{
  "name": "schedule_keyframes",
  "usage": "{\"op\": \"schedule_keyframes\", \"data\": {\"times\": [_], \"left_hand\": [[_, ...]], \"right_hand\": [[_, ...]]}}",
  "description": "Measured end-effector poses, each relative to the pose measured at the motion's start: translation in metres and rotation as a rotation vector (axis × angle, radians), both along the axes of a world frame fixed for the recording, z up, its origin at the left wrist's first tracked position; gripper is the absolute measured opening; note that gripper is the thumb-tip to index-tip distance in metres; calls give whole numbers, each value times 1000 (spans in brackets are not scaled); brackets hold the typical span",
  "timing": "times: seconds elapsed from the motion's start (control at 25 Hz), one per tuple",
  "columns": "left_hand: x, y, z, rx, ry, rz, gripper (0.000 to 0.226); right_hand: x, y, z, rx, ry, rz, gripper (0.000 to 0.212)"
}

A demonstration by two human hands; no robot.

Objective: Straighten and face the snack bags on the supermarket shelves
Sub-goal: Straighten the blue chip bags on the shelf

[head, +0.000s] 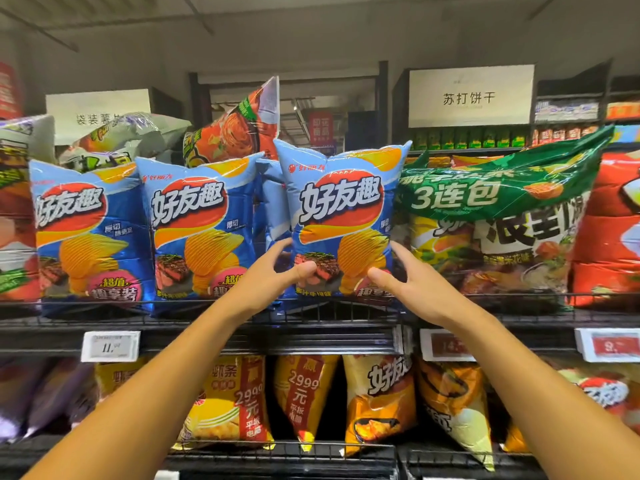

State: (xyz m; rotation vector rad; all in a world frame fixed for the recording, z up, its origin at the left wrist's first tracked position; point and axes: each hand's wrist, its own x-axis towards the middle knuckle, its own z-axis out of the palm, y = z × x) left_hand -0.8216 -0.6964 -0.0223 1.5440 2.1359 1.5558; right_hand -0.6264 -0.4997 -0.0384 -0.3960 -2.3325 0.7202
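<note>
Both bare arms reach up and forward to the upper wire shelf (346, 318), converging on one blue chip bag (341, 216). The left hand (273, 271) grips the bag's lower left edge, thumb pressed across the front over the steak picture and fingers curled round behind. The right hand (405, 282) holds the lower right edge, thumb on the front near the pink badge, fingers wrapped round the side where the bag meets its neighbour. The bag stands upright on the shelf, face forward, puffed with air, its top corners flared; it carries a red and orange logo with bold white characters and ridged chips below. To its left stand two matching blue bags (199, 233), also facing out, the nearer one leaning slightly; another blue bag shows edge-on in the gap between. An orange bag (239, 126) sticks up tilted behind them. Touching the held bag on the right is a green multipack (495, 209), slumped and creased. White price tags (110, 346) hang on the shelf rail, and yellow bags (304, 396) fill the shelf below.
</note>
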Motion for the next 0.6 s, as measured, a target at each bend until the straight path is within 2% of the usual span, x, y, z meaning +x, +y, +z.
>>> {"op": "schedule_keyframes", "data": {"times": [0.24,0.48,0.6], "left_hand": [[0,-4,0,16,-92,34,83],[4,-3,-1,7,-85,50,90],[7,-4,-2,8,-74,73,95]], "right_hand": [[1,-2,3,11,-7,36,75],[4,-2,2,18,-70,-17,96],[1,-3,0,92,-125,-72,97]]}}
